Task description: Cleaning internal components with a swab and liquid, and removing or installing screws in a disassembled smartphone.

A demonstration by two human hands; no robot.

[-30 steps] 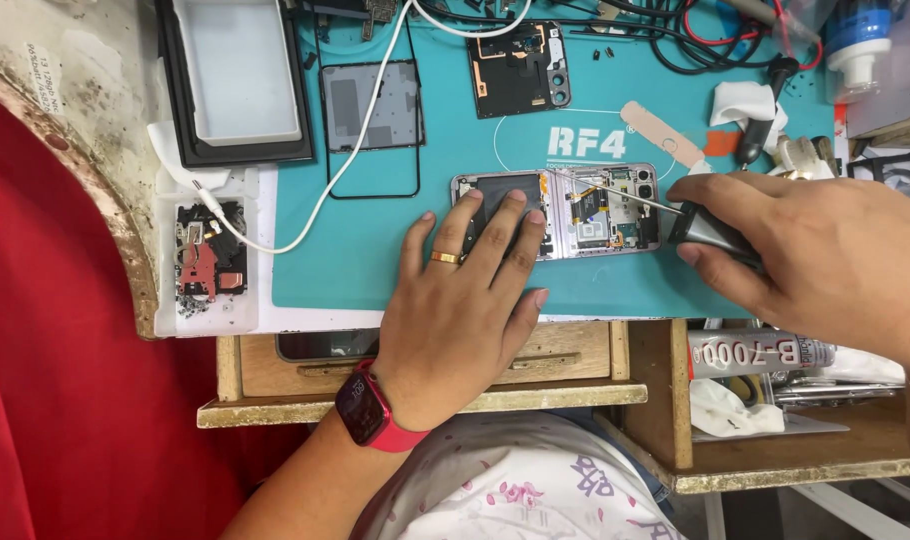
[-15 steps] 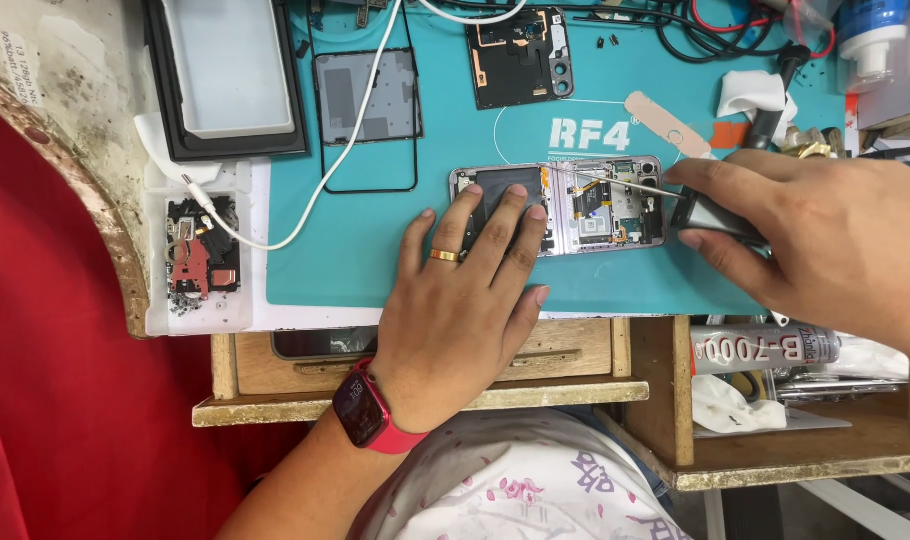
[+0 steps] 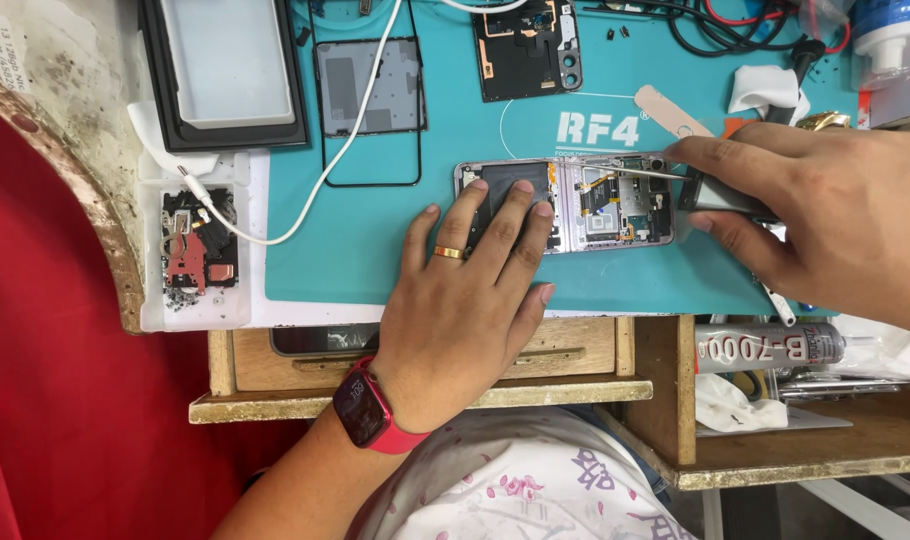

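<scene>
- My left hand (image 3: 465,300) lies flat, fingers spread, pressing down the left half of an opened folding phone (image 3: 567,204) at the middle of the teal work mat (image 3: 355,250).
- My right hand (image 3: 825,225) is closed on metal tweezers (image 3: 643,172), whose tip rests on the exposed parts in the phone's right half.
- I judge the phone light, stiff and fragile (its bare boards and thin cables look easy to tear), so it is best held by its frame edges, or flat on the left half as now.
- A white cable (image 3: 320,175) runs across the mat just left of my left hand.
- A thin black frame (image 3: 367,110) and a dark back cover (image 3: 527,45) lie beyond the phone.
- A white parts tray (image 3: 197,250) sits at the mat's left edge; a glue tube (image 3: 770,347) lies below my right hand.
</scene>
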